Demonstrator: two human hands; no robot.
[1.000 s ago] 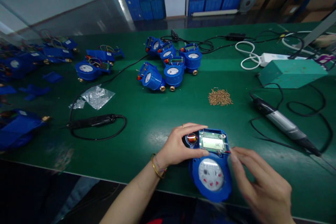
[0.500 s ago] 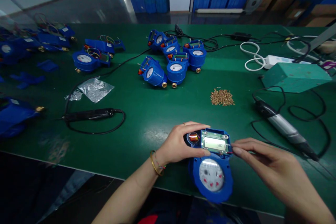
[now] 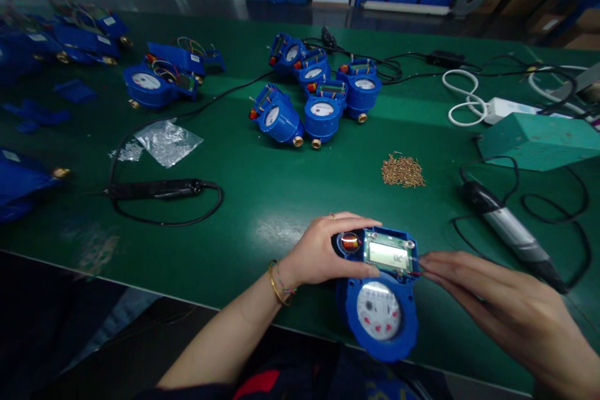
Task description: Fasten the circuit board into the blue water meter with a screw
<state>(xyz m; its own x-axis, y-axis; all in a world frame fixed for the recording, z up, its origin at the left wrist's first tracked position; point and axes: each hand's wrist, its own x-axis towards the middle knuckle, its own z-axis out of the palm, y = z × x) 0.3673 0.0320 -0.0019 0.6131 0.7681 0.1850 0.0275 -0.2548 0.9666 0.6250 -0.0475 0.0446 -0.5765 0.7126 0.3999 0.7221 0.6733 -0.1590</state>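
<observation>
A blue water meter [image 3: 407, 319] lies near the table's front edge, its round dial [image 3: 379, 311] toward me. My left hand [image 3: 323, 250] clasps the upper housing from the left, thumb below and fingers above. Inside that open housing sit a green circuit board with a lit display [image 3: 388, 255] and, at its left, an orange-red battery [image 3: 349, 242]. The fingers of my right hand [image 3: 497, 300] are pressed together at the housing's right edge, beside a short red wire. What the fingertips pinch, if anything, is hidden.
Several more water meters [image 3: 323, 117] stand further back. Brass screws [image 3: 403, 170] lie piled at centre right. A black electric screwdriver [image 3: 154, 189] and a plastic bag [image 3: 169, 140] are to the left. Another screwdriver [image 3: 510, 231] and a green box [image 3: 539, 140] are on the right, with cables.
The view has tilted and shifted slightly. My right hand's fingers have straightened and closed up at the housing edge. My left hand keeps its hold on the water meter.
</observation>
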